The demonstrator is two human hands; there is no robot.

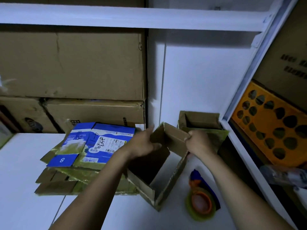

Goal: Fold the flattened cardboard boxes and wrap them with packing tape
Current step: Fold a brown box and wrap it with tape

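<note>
Cardboard box, plain brown, one item, in hand and part-formed. The fingers of the right hand are curled and pinch the top edge of its right wall at the corner. The left hand lies on the outside of the left wall with its fingers fairly straight and the thumb reaching over to the inner face, so it appears to clamp that wall lightly. Between the two hands the box is opened out of the flat into a squared sleeve, its near end resting on the white table, just right of centre. The table shows through the sleeve, so the flaps at that end look unfolded, and no fresh tape is visible on it. Just beside it to the right, apart from both hands, lies the tape dispenser, orange and blue with a greenish roll. To the left sits the pile of flattened boxes, several deep, topped by a blue and white printed one bearing a shipping label. Behind the right hand, against the white wall, stands an open-topped box already formed; whether it has been taped cannot be told. Estimated progress: early. One box is formed, one is being squared up, and the flap folding, the taping and the whole pile remain. Further out are large cartons on the shelf behind and an orange perforated panel at far right.
</note>
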